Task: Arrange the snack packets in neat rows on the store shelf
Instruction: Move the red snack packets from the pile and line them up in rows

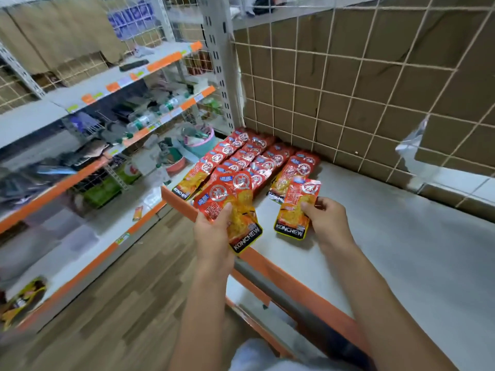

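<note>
Store shelving fills the view: a pale shelf [388, 236] with an orange front edge, backed by a wire grid [348, 76] over brown cardboard. Rows of red-and-orange snack packets [249, 156] lie overlapping at its far left corner, beyond both sets of fingers. "KONCHEW" reads in white on the black lower band of several packets; the large characters on the red parts are too blurred to read.

Left hand [214, 234] holds a small stack of packets [235, 210] over the shelf's front edge, thumb pressed on top and fingers curled beneath, the "KONCHEW" band pointing toward the wrist. Right hand [326, 218] pinches the right edge of a single packet [294, 210] that lies on the shelf just in front of the rightmost row, thumb on its face, fingers bent behind its edge.

Off to the left, another shelf unit [107, 116] carries orange price strips, bottles and mixed goods, all blurred. Wood-look flooring [120, 290] runs between the units.
</note>
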